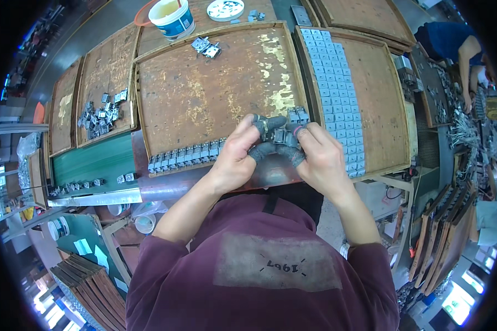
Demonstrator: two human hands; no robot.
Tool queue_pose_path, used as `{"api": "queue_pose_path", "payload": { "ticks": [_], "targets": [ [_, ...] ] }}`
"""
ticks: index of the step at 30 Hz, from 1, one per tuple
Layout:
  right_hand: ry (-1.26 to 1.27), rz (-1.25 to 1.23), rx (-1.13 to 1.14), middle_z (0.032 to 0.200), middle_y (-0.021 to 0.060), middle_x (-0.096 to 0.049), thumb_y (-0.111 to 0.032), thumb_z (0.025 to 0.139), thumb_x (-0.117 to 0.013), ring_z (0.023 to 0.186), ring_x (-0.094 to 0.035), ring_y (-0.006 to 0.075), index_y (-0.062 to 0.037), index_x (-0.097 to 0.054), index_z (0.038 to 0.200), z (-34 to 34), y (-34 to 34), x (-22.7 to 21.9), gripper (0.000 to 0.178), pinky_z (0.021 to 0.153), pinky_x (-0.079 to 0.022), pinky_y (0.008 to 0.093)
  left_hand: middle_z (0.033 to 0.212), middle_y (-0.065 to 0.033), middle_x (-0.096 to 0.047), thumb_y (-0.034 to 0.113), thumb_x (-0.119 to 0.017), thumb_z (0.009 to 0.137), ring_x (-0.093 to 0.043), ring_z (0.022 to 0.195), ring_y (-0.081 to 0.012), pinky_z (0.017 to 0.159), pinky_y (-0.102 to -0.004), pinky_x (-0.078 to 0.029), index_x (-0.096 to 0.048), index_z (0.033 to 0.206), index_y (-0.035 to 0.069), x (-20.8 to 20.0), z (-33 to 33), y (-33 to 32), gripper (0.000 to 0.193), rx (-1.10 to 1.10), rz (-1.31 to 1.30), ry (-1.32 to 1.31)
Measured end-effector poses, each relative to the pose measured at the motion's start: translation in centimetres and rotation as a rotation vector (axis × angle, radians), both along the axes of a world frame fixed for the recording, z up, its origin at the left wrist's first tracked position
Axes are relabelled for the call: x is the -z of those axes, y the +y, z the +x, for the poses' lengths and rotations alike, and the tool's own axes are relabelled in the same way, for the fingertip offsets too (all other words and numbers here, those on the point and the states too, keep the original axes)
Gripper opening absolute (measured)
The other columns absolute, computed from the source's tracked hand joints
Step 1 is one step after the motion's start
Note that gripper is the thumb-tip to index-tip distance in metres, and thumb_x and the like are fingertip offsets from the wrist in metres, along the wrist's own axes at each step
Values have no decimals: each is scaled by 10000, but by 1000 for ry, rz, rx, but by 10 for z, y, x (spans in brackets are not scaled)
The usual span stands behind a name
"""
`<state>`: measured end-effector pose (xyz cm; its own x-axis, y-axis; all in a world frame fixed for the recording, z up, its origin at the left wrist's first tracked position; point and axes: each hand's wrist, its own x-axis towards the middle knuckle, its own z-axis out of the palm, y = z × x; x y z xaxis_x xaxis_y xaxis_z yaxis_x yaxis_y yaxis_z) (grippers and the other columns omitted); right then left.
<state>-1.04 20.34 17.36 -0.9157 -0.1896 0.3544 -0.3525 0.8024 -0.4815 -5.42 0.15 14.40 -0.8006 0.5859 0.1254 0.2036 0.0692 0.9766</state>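
Between both hands, over the near edge of the middle wooden tray (pixel 204 88), is a small boxy metal part (pixel 282 137). My left hand (pixel 242 146) pinches it from the left, with dark coverings on the fingertips. From the right, my right hand (pixel 321 154) closes on the same part, its thumb and fingertips wrapped too. Just beyond the fingers sits another metal part (pixel 298 115) in the tray's corner. A row of similar metal parts (pixel 185 156) lines the tray's near edge, left of my left hand.
Right of the middle tray, another tray (pixel 384 105) holds packed rows of grey-blue parts (pixel 334 91). A loose pile of parts (pixel 102 116) lies in a left tray. A white-and-blue bucket (pixel 173 19) and a round lid (pixel 225 9) stand behind. At far right, a person (pixel 455 44) bends over metal pieces.
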Motion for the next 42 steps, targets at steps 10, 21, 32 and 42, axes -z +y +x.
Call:
{"api": "queue_pose_path", "payload": {
  "ticks": [10,21,32,42],
  "targets": [
    [-79,-198,-9,844,124,-604,-27,692,-749,714,-631,314,15,-660,963,-3,11,6,289,605,-507,389,1289,-46,-498,29,-632,925,-558,1159,-166,942,-299,-512,-552,1378,18,7,-7,3,460,34,297,-454],
    [79,-49,138,844,149,-613,-3,683,-737,742,-645,340,34,-646,934,-3,-5,29,270,616,-521,409,1226,-241,-474,-9,-697,624,-525,1134,-395,950,-412,-460,-425,1437,14,9,3,30,857,-114,-200,207],
    [-578,-482,-39,737,175,-657,-443,753,-788,663,-670,321,-6,-656,916,-5,25,39,485,603,-506,382,1036,-181,-668,272,-844,671,-677,911,-367,787,-415,-554,-596,1269,-19,30,0,40,709,-89,-115,446],
    [-718,-257,82,787,172,-672,-473,775,-793,725,-681,294,-15,-653,1006,-32,63,40,531,666,-519,384,1170,-175,-573,156,-814,720,-581,1109,-333,927,-361,-505,-610,1273,47,47,-48,53,600,-46,-234,437]
  ]
}}
